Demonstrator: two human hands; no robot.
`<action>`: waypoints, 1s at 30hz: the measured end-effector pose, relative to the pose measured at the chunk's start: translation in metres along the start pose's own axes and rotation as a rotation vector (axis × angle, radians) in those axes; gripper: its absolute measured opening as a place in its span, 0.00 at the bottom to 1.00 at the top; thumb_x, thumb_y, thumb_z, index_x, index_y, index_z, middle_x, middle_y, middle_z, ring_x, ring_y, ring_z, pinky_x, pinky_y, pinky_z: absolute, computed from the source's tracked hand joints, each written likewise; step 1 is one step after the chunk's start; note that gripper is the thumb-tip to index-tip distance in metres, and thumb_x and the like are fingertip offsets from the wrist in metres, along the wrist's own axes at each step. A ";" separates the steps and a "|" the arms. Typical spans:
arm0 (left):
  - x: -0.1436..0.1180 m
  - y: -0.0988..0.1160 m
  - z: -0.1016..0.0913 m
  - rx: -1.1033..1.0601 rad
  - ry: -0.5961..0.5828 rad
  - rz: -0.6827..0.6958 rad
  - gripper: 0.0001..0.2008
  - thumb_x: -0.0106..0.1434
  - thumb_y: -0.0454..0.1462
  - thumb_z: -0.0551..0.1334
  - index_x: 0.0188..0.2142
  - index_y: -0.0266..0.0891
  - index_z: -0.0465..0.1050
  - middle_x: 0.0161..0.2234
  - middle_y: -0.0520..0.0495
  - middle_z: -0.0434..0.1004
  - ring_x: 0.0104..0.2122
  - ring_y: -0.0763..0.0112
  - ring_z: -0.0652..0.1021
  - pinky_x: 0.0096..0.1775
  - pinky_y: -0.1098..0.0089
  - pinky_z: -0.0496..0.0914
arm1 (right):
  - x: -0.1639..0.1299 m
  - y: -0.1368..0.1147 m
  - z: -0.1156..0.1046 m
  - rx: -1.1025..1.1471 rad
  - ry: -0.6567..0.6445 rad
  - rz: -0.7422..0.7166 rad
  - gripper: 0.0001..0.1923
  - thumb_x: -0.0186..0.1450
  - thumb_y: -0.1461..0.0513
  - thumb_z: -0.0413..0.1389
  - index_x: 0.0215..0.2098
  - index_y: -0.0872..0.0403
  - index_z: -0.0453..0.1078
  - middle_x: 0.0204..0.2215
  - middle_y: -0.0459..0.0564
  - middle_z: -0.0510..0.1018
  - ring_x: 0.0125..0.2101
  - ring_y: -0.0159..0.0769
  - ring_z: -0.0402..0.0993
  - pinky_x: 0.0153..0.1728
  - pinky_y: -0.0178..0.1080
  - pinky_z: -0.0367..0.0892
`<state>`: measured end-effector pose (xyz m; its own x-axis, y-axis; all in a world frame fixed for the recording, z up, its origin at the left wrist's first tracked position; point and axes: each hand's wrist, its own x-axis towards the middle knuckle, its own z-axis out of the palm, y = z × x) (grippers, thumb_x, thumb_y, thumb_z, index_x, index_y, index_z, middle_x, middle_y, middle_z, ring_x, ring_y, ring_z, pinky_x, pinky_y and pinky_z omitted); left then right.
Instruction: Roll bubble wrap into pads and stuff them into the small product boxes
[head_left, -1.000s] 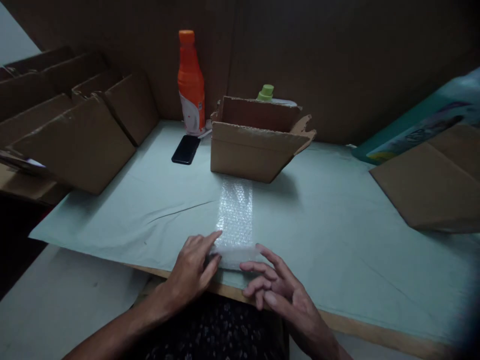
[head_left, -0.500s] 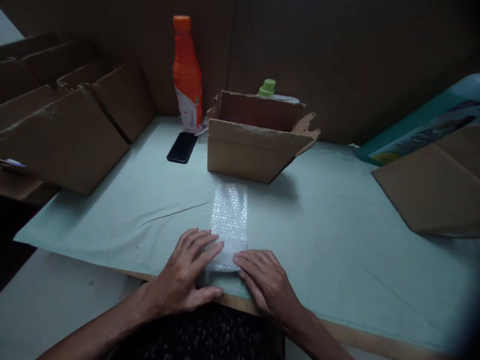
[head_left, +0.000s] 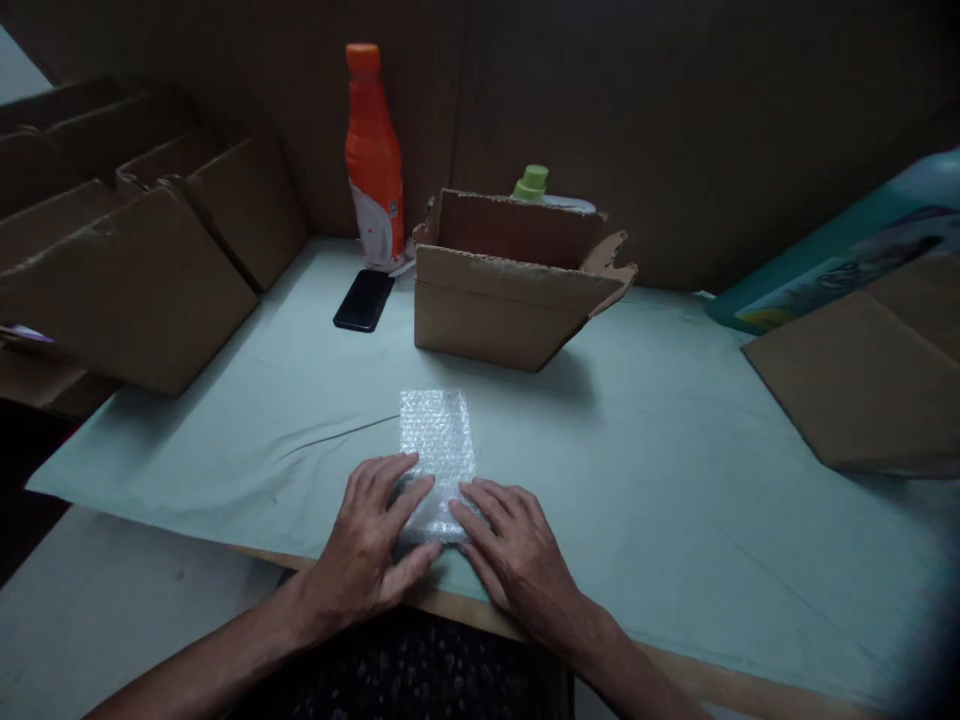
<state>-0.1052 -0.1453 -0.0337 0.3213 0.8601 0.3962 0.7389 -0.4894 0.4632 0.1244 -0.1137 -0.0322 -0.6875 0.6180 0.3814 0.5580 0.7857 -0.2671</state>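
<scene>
A short strip of clear bubble wrap (head_left: pixel 437 430) lies on the pale green cloth by the table's front edge, its near end folded over. My left hand (head_left: pixel 371 530) rests at its left side, fingers spread, with two fingertips touching the wrap and the thumb by its near edge. From the right, my right hand (head_left: pixel 517 545) has bent fingers on top of the folded end and its thumb low at the near right corner, pinching it there. The underside of the fold is hidden.
Beyond the wrap stands an open cardboard box (head_left: pixel 487 310). A black phone (head_left: pixel 364 300) and an orange bottle (head_left: pixel 373 160) are left of it, with a green-capped container (head_left: pixel 532 182) behind. Cardboard bins (head_left: pixel 135 290) fill the left; a teal package (head_left: pixel 832 260) and a carton (head_left: pixel 862 380) stand right.
The bubble wrap is shorter, its far end now nearer to me, and it has shifted slightly left. My left thumb has moved up to its near edge; my right hand has moved slightly left.
</scene>
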 end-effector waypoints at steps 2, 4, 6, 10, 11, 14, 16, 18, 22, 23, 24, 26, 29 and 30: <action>-0.007 0.004 -0.005 -0.058 -0.024 0.065 0.26 0.66 0.33 0.62 0.63 0.39 0.61 0.55 0.38 0.73 0.56 0.52 0.70 0.60 0.45 0.61 | 0.006 0.001 0.000 0.126 -0.032 0.019 0.12 0.70 0.67 0.53 0.50 0.55 0.72 0.45 0.55 0.82 0.45 0.44 0.76 0.45 0.48 0.69; -0.011 0.005 -0.008 -0.138 -0.040 0.034 0.24 0.66 0.30 0.59 0.62 0.39 0.62 0.47 0.42 0.78 0.49 0.58 0.74 0.58 0.49 0.64 | 0.010 0.002 -0.003 0.254 -0.089 0.080 0.12 0.71 0.65 0.53 0.52 0.54 0.72 0.39 0.51 0.83 0.37 0.39 0.76 0.41 0.44 0.70; -0.011 0.002 -0.006 -0.188 -0.033 -0.080 0.23 0.67 0.30 0.58 0.61 0.40 0.63 0.42 0.44 0.78 0.44 0.61 0.75 0.51 0.55 0.70 | 0.013 0.004 -0.006 0.257 -0.069 0.126 0.13 0.72 0.62 0.53 0.54 0.54 0.70 0.39 0.52 0.83 0.37 0.39 0.76 0.40 0.43 0.70; 0.001 -0.019 0.004 -0.042 0.021 -0.224 0.20 0.68 0.35 0.60 0.59 0.39 0.67 0.43 0.41 0.78 0.43 0.57 0.75 0.46 0.54 0.70 | 0.020 0.003 -0.005 0.029 0.066 0.060 0.15 0.72 0.61 0.54 0.55 0.57 0.69 0.49 0.60 0.79 0.48 0.48 0.74 0.47 0.51 0.68; 0.005 -0.024 0.006 -0.005 0.035 -0.236 0.20 0.68 0.36 0.60 0.59 0.38 0.68 0.45 0.40 0.77 0.45 0.55 0.74 0.48 0.52 0.70 | 0.023 0.002 -0.003 -0.002 0.040 0.027 0.16 0.71 0.60 0.54 0.55 0.57 0.70 0.51 0.61 0.79 0.49 0.49 0.73 0.48 0.52 0.68; 0.010 -0.032 0.006 -0.053 0.068 -0.300 0.20 0.68 0.39 0.61 0.58 0.38 0.69 0.49 0.38 0.75 0.49 0.53 0.73 0.51 0.50 0.68 | 0.033 0.002 0.006 -0.010 -0.055 -0.041 0.15 0.70 0.62 0.54 0.54 0.57 0.71 0.51 0.61 0.79 0.50 0.51 0.73 0.48 0.53 0.68; 0.007 -0.029 0.000 -0.237 0.083 -0.422 0.22 0.68 0.42 0.61 0.60 0.41 0.66 0.52 0.39 0.74 0.50 0.54 0.74 0.52 0.50 0.69 | 0.039 0.006 0.011 0.075 -0.040 0.007 0.14 0.71 0.65 0.52 0.53 0.55 0.72 0.48 0.58 0.81 0.47 0.47 0.75 0.46 0.50 0.70; 0.003 -0.022 -0.008 -0.518 0.115 -0.613 0.27 0.67 0.45 0.61 0.64 0.44 0.61 0.55 0.39 0.71 0.50 0.57 0.75 0.52 0.52 0.70 | 0.044 0.011 0.013 0.252 0.003 0.138 0.13 0.71 0.65 0.51 0.51 0.54 0.73 0.44 0.55 0.83 0.43 0.43 0.77 0.44 0.47 0.71; 0.001 -0.006 -0.014 -1.092 0.132 -0.919 0.46 0.60 0.47 0.68 0.70 0.40 0.46 0.60 0.34 0.67 0.54 0.56 0.75 0.55 0.55 0.69 | 0.050 0.009 0.004 0.632 -0.075 0.478 0.11 0.70 0.59 0.54 0.47 0.53 0.75 0.40 0.51 0.83 0.40 0.40 0.79 0.42 0.41 0.72; 0.003 -0.004 -0.014 -1.174 0.115 -0.961 0.50 0.57 0.47 0.69 0.70 0.39 0.44 0.60 0.33 0.67 0.54 0.56 0.75 0.56 0.56 0.68 | 0.051 0.007 0.002 0.710 -0.129 0.523 0.12 0.70 0.58 0.54 0.46 0.53 0.76 0.39 0.50 0.83 0.38 0.39 0.79 0.40 0.40 0.72; 0.006 -0.002 -0.012 -1.224 0.099 -0.992 0.51 0.55 0.46 0.71 0.70 0.38 0.44 0.59 0.34 0.69 0.53 0.56 0.75 0.56 0.58 0.68 | 0.052 0.006 -0.001 0.766 -0.171 0.548 0.12 0.70 0.57 0.54 0.45 0.52 0.76 0.38 0.50 0.83 0.37 0.39 0.78 0.39 0.39 0.72; 0.014 0.001 -0.009 -1.275 0.099 -1.015 0.50 0.55 0.46 0.71 0.70 0.38 0.48 0.54 0.37 0.73 0.49 0.60 0.77 0.53 0.62 0.68 | 0.050 0.005 -0.004 0.790 -0.155 0.575 0.12 0.68 0.56 0.55 0.45 0.52 0.76 0.41 0.51 0.82 0.41 0.40 0.78 0.42 0.40 0.72; 0.022 0.006 -0.004 -1.321 0.148 -0.981 0.44 0.58 0.45 0.70 0.68 0.41 0.52 0.47 0.44 0.77 0.42 0.67 0.76 0.46 0.68 0.68 | 0.041 0.009 -0.006 0.788 0.000 0.655 0.26 0.62 0.52 0.62 0.56 0.51 0.71 0.56 0.57 0.75 0.53 0.46 0.73 0.50 0.45 0.70; 0.023 0.008 -0.002 -1.327 0.167 -0.966 0.43 0.59 0.45 0.69 0.68 0.41 0.53 0.44 0.46 0.77 0.40 0.69 0.76 0.45 0.70 0.68 | 0.037 0.011 -0.006 0.854 0.011 0.687 0.32 0.60 0.50 0.64 0.60 0.51 0.67 0.58 0.58 0.73 0.55 0.47 0.72 0.51 0.45 0.70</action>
<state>-0.0932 -0.1295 -0.0198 -0.0557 0.9198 -0.3885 -0.4039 0.3351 0.8512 0.1075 -0.0823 -0.0160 -0.3461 0.9350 -0.0770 0.3115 0.0372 -0.9495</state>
